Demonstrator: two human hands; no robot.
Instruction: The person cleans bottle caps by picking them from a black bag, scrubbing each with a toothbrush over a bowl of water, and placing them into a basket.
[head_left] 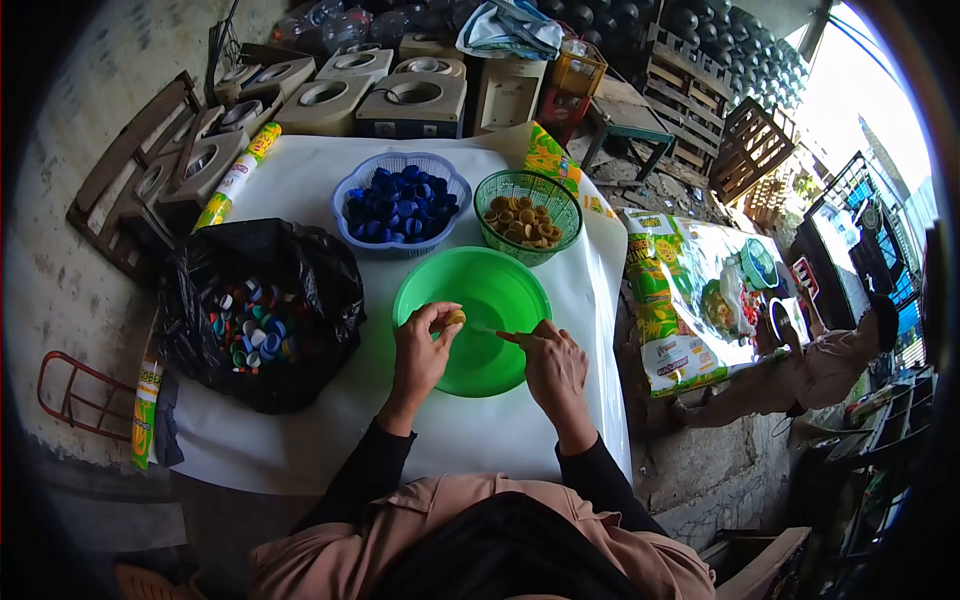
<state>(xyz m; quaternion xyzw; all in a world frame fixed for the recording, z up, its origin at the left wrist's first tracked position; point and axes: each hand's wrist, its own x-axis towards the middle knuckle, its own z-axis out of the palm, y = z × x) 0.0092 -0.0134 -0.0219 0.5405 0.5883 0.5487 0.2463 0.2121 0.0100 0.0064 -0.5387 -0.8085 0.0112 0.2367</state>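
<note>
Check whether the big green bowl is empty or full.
Empty: the green bowl shows a bare inside; the left hand holds a yellow cap over it, the right hand a thin tool.

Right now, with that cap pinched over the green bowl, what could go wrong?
The thin tool in the right hand points toward the left hand, so a slip might jab its fingers. The yellow cap, pinched only at the fingertips, could drop into the green bowl.

Water dispensers (410, 100); wooden crates (750, 145)
</note>
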